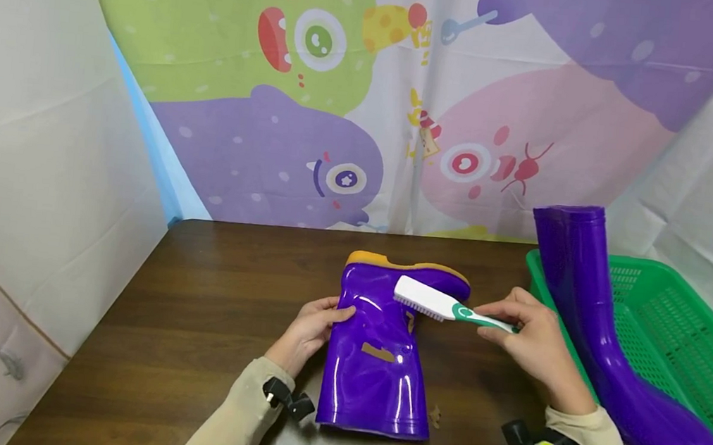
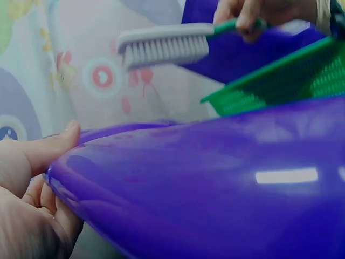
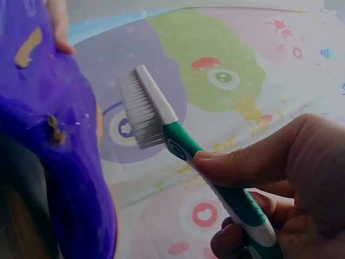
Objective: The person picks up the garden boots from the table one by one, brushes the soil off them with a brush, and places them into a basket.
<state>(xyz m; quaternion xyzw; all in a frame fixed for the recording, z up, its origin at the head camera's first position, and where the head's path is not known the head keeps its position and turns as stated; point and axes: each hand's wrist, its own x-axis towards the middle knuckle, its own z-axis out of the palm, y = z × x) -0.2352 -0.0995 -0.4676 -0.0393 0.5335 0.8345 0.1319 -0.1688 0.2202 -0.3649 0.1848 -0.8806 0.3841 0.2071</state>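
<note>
"Cartoon-printed cloth [image 1: 337, 150] hangs behind that wood-grain desk [image 1: 216, 295]. Where's the lying boot [image 1: 370, 319]?"

"Nine o'clock from the right hand [image 1: 534, 337], glossy shaft [image 1: 373, 393] running twelve to six."

"And the fingers [image 1: 505, 309]?"

"Right ones curl round the brush [image 1: 429, 299], bristles [image 3: 140, 110] clear of the boot; the left hand [image 1: 311, 326], nearer, pinches its ten-o'clock edge."

We saw white glare on the lying boot [image 1: 367, 393]; above it, in the dimmer left wrist view, the brush [image 2: 164, 47] looked slightly blurred.
</note>
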